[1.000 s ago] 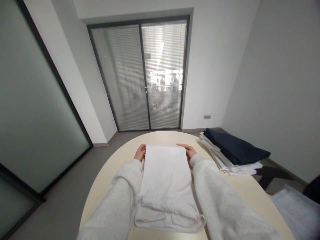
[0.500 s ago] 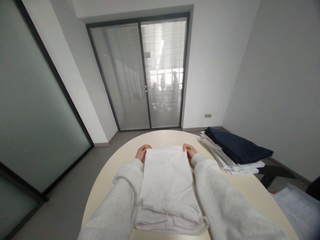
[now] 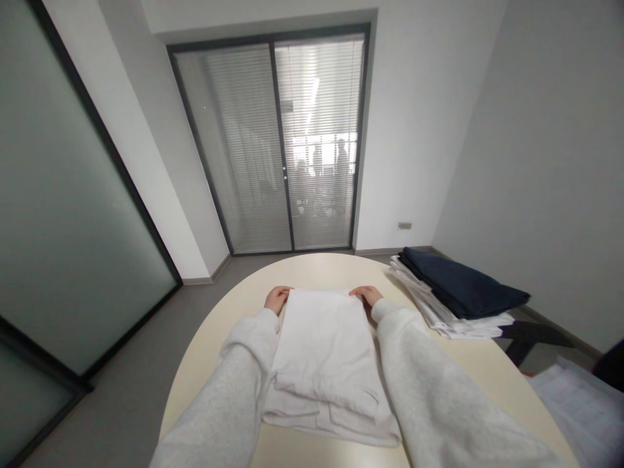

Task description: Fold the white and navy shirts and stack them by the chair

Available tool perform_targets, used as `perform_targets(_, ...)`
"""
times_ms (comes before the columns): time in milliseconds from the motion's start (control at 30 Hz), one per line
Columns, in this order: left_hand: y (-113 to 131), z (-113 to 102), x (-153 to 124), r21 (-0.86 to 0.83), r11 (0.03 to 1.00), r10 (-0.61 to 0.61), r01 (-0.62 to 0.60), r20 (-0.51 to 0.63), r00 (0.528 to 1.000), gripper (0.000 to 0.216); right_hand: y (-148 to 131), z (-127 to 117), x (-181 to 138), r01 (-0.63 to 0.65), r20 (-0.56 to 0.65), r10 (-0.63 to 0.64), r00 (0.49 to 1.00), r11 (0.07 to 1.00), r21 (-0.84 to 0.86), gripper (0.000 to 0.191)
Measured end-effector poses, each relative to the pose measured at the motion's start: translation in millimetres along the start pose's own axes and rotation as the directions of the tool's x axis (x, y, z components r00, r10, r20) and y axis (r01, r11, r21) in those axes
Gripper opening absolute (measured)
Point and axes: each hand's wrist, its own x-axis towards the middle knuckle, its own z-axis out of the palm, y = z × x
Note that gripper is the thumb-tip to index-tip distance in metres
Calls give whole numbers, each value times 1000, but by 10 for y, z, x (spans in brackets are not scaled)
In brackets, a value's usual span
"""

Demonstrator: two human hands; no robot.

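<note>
A folded white garment (image 3: 326, 351) lies on the table in front of me, its layers stepped at the near end. A seam or pocket-like slit shows near its lower right side, but whether it is trousers or a top I cannot tell. My left hand (image 3: 277, 299) is closed at the far left corner of the cloth. At the far right corner my right hand (image 3: 367, 295) pinches the edge, its fingertips reaching over the top. Both thumbs and the undersides of the fingers are partly hidden.
On the round cream table (image 3: 214, 351), to the right, sits a stack of folded white clothes (image 3: 431, 312) with a navy folded cloth (image 3: 463, 283) on top. Beyond the right edge are a black chair part (image 3: 539, 335) and more white cloth (image 3: 580, 403).
The white garment's near end has shifted slightly away from me and its folds have settled flatter. My right hand has slid a little inward along the far edge; the left has barely moved.
</note>
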Motion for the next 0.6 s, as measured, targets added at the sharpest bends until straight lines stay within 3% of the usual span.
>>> perform_targets(100, -2, 32, -7, -122, 991, -49, 53, 36, 998, 21, 9, -16, -2, 22, 34, -21, 999, 999, -26, 19)
perform_targets(233, 31, 74, -43, -332, 938, -70, 97, 91, 993, 43, 10, -73, 61, 285, 51, -281, 958, 952, -110, 37)
perform_targets(367, 95, 18, -91, -136, 971, -174, 199, 174, 969, 81, 34, -106, 131, 442, 71, -436, 897, 882, -164, 45)
perform_targets(500, 128, -18, -111, -58, 981, -155, 184, 331, 931, 98, 67, -78, 101, 400, 39, -400, 916, 898, -181, 52)
perform_targets(600, 130, 20, -103, -120, 989, -56, 89, 256, 965, 90, 57, -33, 12, 225, -78, -224, 972, 974, 14, 67)
